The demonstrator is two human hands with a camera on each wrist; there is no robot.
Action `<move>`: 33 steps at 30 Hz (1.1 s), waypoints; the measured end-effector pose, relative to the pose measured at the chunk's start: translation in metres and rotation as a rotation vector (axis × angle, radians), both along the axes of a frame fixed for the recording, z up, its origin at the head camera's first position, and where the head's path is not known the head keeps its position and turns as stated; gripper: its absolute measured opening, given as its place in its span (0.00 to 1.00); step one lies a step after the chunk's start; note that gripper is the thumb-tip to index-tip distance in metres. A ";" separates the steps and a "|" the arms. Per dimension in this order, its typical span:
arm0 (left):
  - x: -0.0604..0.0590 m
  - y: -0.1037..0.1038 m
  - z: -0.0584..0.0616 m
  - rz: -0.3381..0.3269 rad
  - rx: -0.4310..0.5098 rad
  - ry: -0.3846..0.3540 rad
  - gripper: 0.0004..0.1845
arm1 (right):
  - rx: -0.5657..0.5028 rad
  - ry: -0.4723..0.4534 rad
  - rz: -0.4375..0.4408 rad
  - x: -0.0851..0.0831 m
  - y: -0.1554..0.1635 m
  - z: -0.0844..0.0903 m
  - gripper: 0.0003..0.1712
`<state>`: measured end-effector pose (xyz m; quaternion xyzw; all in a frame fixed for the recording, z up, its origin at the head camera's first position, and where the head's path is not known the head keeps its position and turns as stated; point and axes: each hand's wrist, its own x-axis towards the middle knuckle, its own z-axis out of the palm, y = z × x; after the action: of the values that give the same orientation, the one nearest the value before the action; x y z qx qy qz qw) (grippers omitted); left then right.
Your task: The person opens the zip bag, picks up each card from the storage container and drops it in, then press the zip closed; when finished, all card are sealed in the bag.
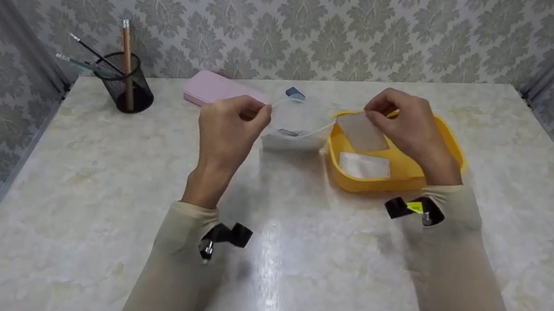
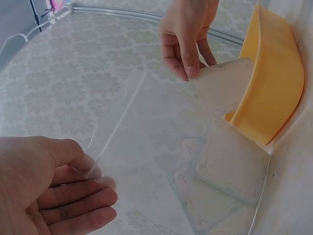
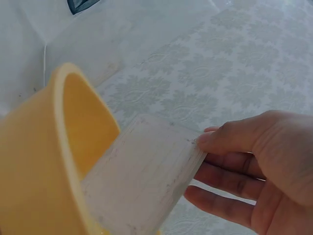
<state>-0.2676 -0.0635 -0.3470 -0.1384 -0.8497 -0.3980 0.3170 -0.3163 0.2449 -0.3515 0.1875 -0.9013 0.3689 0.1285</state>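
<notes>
My left hand pinches the rim of a clear plastic bag and holds its mouth up off the table. In the left wrist view the left hand holds the bag's edge, and flat whitish pads lie inside the bag. My right hand pinches a flat whitish pad over a yellow tub, just right of the bag. The right wrist view shows the right hand with thumb on top of that pad, beside the tub's wall. Another white pad lies in the tub.
A pink case lies behind the bag. A black mesh pen holder with pencils stands at the back left. A small blue-grey item lies behind the bag. Patterned walls close in the marble table on three sides.
</notes>
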 end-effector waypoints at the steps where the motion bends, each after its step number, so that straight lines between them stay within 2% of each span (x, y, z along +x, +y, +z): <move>1: 0.000 0.000 0.000 0.000 -0.002 0.001 0.08 | -0.003 0.023 -0.003 0.002 0.000 0.002 0.05; 10: -0.001 0.001 -0.001 -0.003 -0.019 0.000 0.09 | -0.052 0.188 -0.049 0.020 -0.005 0.024 0.07; 23: 0.000 0.002 -0.001 -0.005 -0.015 -0.008 0.08 | -0.319 0.472 0.016 0.038 -0.010 0.040 0.08; 30: 0.000 0.001 -0.001 -0.003 -0.007 -0.011 0.08 | -0.485 0.469 -0.002 0.052 -0.025 0.050 0.07; 33: 0.000 0.001 -0.001 -0.004 -0.003 -0.008 0.08 | -0.529 0.477 0.029 0.055 -0.031 0.051 0.07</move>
<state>-0.2671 -0.0625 -0.3478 -0.1387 -0.8513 -0.3980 0.3126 -0.2609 0.2137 -0.3009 0.2415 -0.7164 0.5372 0.3741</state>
